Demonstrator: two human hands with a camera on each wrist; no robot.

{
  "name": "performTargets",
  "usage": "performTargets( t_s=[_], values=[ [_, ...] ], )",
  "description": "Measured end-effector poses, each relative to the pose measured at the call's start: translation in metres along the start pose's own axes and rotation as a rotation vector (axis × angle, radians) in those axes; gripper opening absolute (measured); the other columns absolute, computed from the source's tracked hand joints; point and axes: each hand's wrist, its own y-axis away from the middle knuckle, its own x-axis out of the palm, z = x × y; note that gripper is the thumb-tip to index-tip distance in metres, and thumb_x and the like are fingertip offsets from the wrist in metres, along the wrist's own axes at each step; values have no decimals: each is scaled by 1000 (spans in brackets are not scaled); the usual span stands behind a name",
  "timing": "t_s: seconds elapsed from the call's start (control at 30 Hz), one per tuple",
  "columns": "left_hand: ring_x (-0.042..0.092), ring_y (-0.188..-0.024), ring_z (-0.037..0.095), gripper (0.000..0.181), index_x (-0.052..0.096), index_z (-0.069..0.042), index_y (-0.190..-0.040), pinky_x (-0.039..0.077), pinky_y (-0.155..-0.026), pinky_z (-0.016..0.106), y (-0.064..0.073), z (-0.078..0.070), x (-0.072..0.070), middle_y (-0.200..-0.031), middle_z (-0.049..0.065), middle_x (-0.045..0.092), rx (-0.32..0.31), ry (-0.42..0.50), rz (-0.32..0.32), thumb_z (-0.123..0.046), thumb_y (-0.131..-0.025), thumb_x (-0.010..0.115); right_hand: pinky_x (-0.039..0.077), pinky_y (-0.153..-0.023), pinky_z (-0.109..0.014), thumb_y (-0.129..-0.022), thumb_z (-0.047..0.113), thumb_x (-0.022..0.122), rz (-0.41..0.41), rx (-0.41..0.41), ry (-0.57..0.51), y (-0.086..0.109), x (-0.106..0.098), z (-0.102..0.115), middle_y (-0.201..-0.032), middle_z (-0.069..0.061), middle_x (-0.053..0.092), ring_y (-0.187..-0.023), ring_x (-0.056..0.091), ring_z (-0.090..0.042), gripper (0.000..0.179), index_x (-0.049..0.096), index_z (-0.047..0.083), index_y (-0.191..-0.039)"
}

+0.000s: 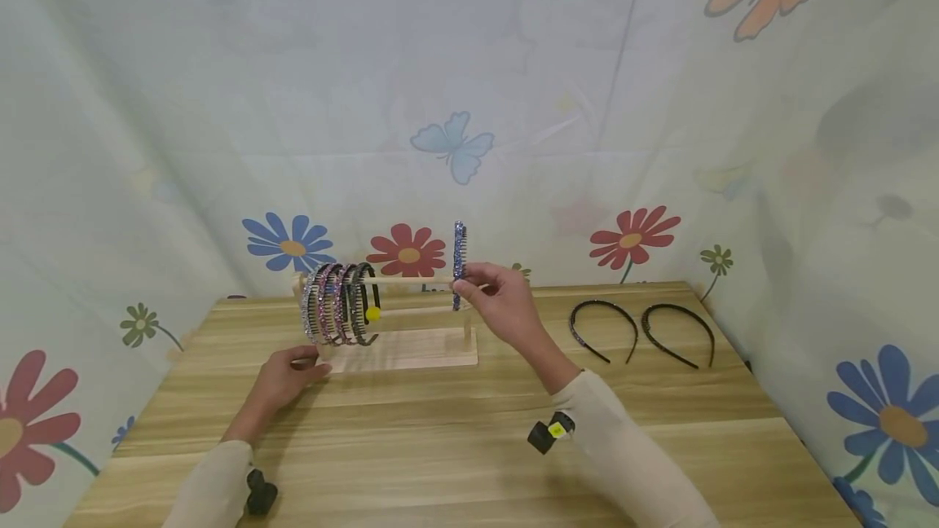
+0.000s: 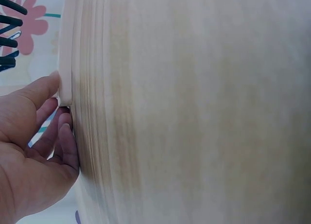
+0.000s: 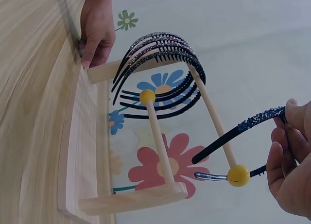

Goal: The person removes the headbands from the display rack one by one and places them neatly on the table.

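My left hand [image 1: 286, 379] grips the left end of the wooden headband stand [image 1: 411, 353], its thumb at the base's corner in the left wrist view. Between the thumb and fingers of my right hand [image 1: 506, 304] is a headband [image 1: 460, 251] covered in blue glitter, held upright at the stand's right end. In the right wrist view, this headband's two tips straddle the upper rod [image 3: 214, 117] close to its yellow end ball [image 3: 238, 175]. Several glittery toothed headbands [image 1: 337, 300], silver, pink and dark, hang side by side toward the rod's left end.
Two more dark headbands, one [image 1: 603, 304] beside the other [image 1: 678, 308], lie on the wooden table [image 1: 440, 446] to the right of the stand. A lower rod with another yellow ball [image 3: 147, 96] runs below the upper one. A flowered cloth [image 1: 352, 104] hangs behind.
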Motion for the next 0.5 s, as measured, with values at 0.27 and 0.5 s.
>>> performTargets(
  t_s=[0.27,0.5],
  values=[
    [64,-118,45,55,62,6,-134,55,-93,54,-2,1,1,-133,29,63,-6,-7,-4,-32,-96,74,60,-78,-31,-96,19,74,-3,-26,19,-3,-10,-1,-98,-8,78,-86,72,-20,26,76,3,-116],
    [64,-118,44,55,61,7,-134,55,-93,53,-2,0,1,-133,29,63,-11,-9,-2,-32,-96,74,59,-79,-32,-95,19,75,-22,-22,36,-4,-19,-2,-97,-8,78,-86,72,-19,25,76,4,-114]
  ],
)
